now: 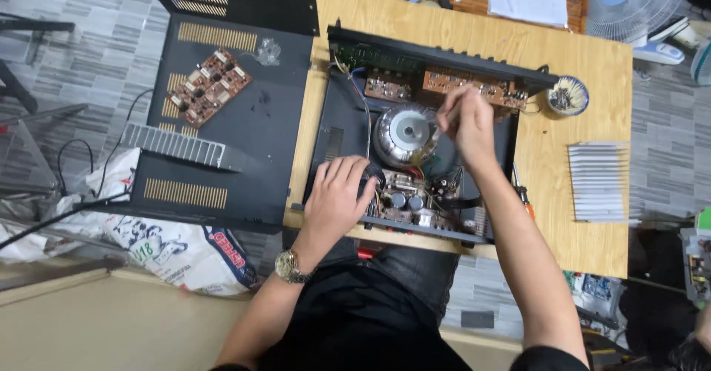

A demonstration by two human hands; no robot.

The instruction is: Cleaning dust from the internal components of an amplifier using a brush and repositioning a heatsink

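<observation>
An opened black amplifier chassis point(341, 130) lies on a wooden table point(585, 60), with a round silver transformer point(404, 132) in its middle and brown circuit boards point(474, 84) along the far wall. My left hand point(339, 193) rests on the near left inside of the chassis, fingers curled over dark parts by the capacitors point(406, 201). My right hand point(465, 123) hovers over the right of the transformer with fingers pinched on a thin light-coloured tool near the far board; I cannot tell what kind of tool it is.
The removed black cover point(244, 119) lies at left with a loose brown circuit board point(209, 86) and a finned heat sink point(174, 145) on it. A small bowl of screws point(567, 95), another finned heat sink point(598, 181) and a screwdriver point(523, 199) lie at right. A fan point(629, 1) stands at back.
</observation>
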